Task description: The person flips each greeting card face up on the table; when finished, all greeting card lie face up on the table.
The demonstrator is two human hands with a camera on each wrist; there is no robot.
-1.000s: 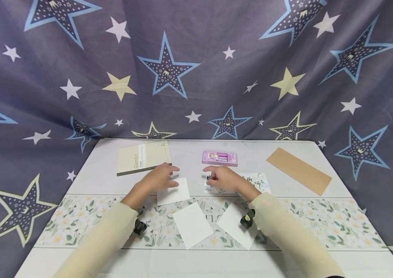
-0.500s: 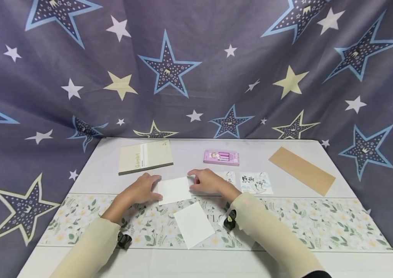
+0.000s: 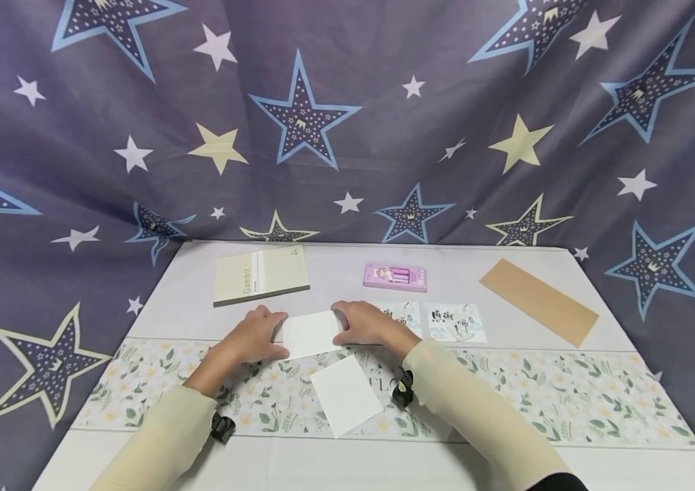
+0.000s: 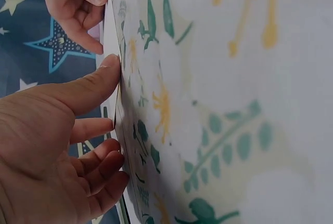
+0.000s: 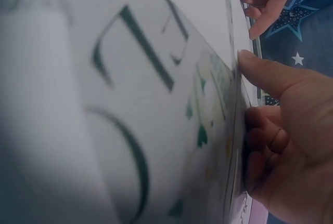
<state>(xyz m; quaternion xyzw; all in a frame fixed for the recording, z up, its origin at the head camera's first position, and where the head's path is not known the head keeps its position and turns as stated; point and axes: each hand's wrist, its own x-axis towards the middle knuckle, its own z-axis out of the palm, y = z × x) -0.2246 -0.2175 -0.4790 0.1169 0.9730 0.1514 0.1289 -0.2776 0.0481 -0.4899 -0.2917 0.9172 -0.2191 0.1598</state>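
A blank white card (image 3: 310, 335) lies flat on the table between both hands. At its left edge is my left hand (image 3: 255, 334), thumb and forefinger spread, their tips at the two left corners. My right hand (image 3: 367, 323) sits opposite, its thumb and forefinger tips overlapping the right edge. In the left wrist view the left thumb (image 4: 96, 86) touches down low over the table and the other fingers bend loosely. The right thumb (image 5: 260, 70) does likewise in the right wrist view. Nearer the front lies a second blank card (image 3: 346, 397), turned at an angle.
Behind the right hand lie two printed cards (image 3: 456, 323) with brush lettering, one partly covered. A notebook (image 3: 261, 274) is at back left, a purple pen box (image 3: 395, 277) at back centre, a brown paper strip (image 3: 539, 301) at right. The right forearm hides most of another white card.
Both hands came down to the far blank card, the right one moving left off the printed cards. Over the last half second they barely shift, the right fingertips edging onto the card.
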